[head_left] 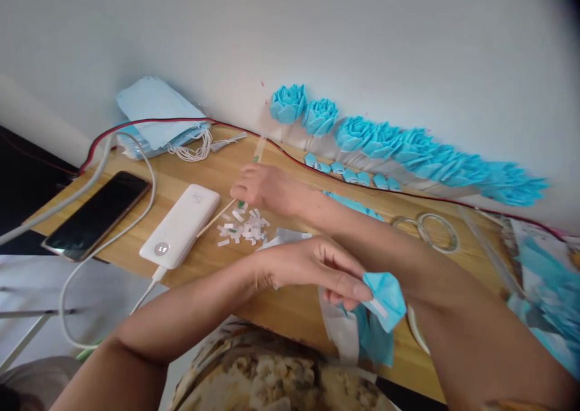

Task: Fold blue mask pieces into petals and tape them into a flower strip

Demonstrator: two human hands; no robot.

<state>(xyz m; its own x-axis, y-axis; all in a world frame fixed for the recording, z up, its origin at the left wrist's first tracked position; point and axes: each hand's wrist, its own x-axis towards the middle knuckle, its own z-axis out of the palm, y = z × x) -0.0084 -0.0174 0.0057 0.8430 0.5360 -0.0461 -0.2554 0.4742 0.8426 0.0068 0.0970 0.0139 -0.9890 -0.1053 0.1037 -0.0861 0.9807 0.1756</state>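
My left hand (pixel 321 270) pinches a small folded blue fabric piece (pixel 385 302) between thumb and fingers, held above the table's front edge. A white strip shows on the piece's near side. My right arm crosses beyond the left, and its hand (pixel 265 187) is closed at the end of a thin wooden stick (pixel 215 219). The stick slants down to the left, against the side of a white power bank (pixel 181 223). Just under the right hand lies a heap of small white paper bits (pixel 244 226). Loose blue and white fabric (pixel 347 332) lies below my left hand.
Blue folded flowers (pixel 356 134) line the wall, with several small folded blue pieces (pixel 348 175) before them. A red-black cable (pixel 158 119) runs along the back. Also here are flat blue masks (pixel 158 112), a phone (pixel 97 214), a white cable (pixel 153 175) and tape rolls (pixel 437 233).
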